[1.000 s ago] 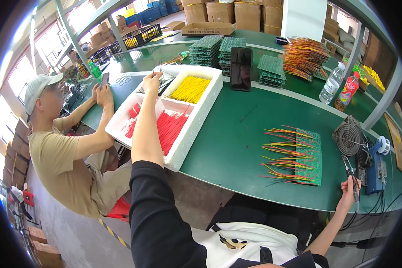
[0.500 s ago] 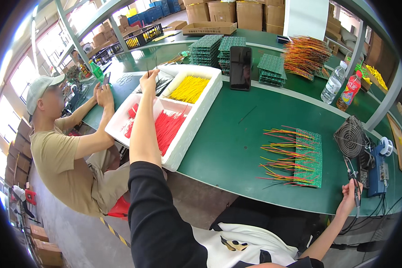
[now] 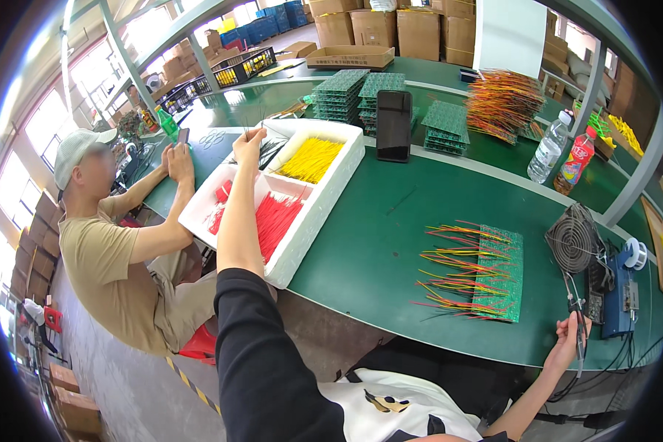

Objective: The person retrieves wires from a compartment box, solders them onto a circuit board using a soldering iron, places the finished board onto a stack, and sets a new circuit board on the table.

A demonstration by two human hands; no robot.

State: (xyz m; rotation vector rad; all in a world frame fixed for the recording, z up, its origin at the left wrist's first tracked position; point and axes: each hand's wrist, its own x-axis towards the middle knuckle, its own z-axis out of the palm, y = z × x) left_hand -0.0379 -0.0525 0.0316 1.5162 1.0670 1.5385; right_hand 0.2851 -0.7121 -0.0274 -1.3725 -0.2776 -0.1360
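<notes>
My left hand [image 3: 249, 141] reaches out over the white foam tray [image 3: 324, 202] and is pinched on a few thin black wires [image 3: 247, 124] above its far compartment. The tray also holds yellow wires [image 3: 311, 158] and red wires [image 3: 274, 219]. My right hand [image 3: 569, 337] rests at the table's near right edge, closed on a thin soldering iron [image 3: 579, 324]. To the left of my right hand lies a green circuit board [image 3: 502, 274] bristling with coloured wires.
A seated co-worker [image 3: 103, 250] at the left holds a phone [image 3: 182, 137]. A small fan [image 3: 573, 239] and a blue soldering station [image 3: 620, 291] stand at the right. A black phone [image 3: 394, 125], stacked green boards [image 3: 339, 94], two bottles [image 3: 563, 151] and cardboard boxes [image 3: 420, 29] lie further back.
My left hand has shifted only slightly over the tray's far compartment, still pinching the wires. My right hand has stayed where it was.
</notes>
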